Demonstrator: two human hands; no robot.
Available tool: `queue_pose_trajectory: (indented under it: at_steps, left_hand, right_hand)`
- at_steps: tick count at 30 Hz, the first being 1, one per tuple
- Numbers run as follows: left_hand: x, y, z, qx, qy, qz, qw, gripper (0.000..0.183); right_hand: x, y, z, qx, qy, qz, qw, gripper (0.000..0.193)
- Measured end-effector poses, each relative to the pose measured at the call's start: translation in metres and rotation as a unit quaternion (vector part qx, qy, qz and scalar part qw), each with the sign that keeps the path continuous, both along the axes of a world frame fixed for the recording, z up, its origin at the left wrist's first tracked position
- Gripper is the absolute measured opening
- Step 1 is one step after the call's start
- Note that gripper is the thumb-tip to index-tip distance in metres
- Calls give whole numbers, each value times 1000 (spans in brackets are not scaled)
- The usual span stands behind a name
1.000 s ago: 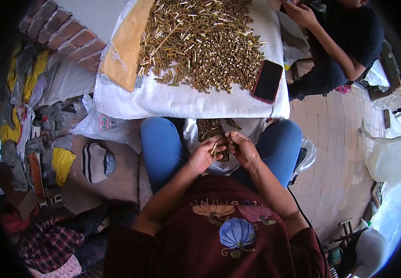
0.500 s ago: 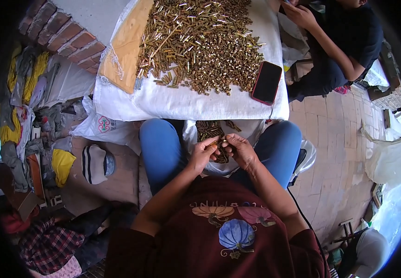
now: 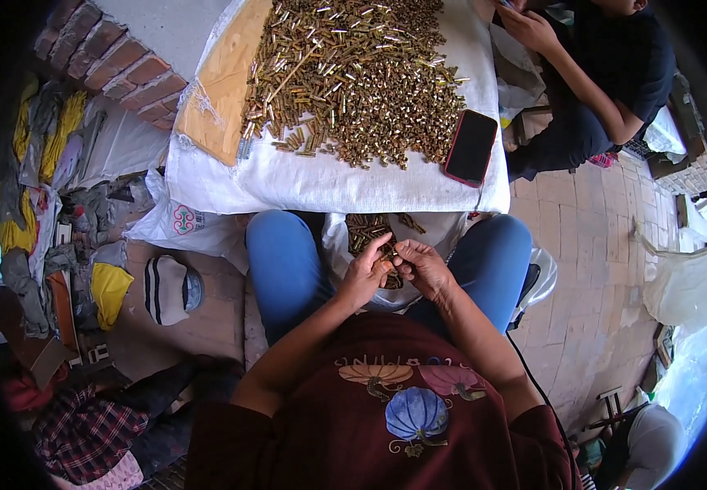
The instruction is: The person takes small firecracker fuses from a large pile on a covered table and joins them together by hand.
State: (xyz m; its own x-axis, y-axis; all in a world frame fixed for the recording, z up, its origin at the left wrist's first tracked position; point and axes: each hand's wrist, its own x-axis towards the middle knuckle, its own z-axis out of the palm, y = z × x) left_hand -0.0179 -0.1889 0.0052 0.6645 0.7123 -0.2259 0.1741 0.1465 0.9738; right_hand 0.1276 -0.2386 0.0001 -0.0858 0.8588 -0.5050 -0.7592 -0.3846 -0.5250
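Observation:
My left hand (image 3: 366, 273) and my right hand (image 3: 424, 266) are close together over a white bag (image 3: 445, 224) between my knees. The left hand's index finger and thumb are raised a little apart, while its other fingers curl inward; what they hold is too small to make out. Thumb and fingers of the right hand pinch a small brass-coloured metal piece, mostly hidden by the fingertips. Inside the bag, below the hands, lie brass-coloured metal rods or sleeves (image 3: 367, 229).
Ahead, a table under a white woven cloth (image 3: 329, 189) bears a pile of small brass-coloured metal parts (image 3: 370, 90), a wooden board (image 3: 221, 98) and a phone (image 3: 470, 147). Another person (image 3: 606, 82) sits at the right. A cap (image 3: 167, 289) lies on the floor at left.
My left index finger and thumb have spread upward, and the hand has turned slightly. The right hand stays nearly in place, its fingertips a little lower.

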Motion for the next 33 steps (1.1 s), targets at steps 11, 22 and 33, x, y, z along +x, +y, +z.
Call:
queue_pose_trajectory:
  at_steps: [11, 22, 33]
  left_hand:
    - [-2, -1, -8, 119, 28, 43, 992, 13]
    - [1, -3, 8, 268, 48, 14, 962, 18]
    - [7, -6, -11, -120, -29, 81, 989, 13]
  right_hand:
    - [1, 1, 7, 16, -20, 0, 1000, 11]
    - [1, -5, 12, 23, 104, 31, 994, 13]
    - [-5, 0, 9, -24, -25, -3, 999, 12]
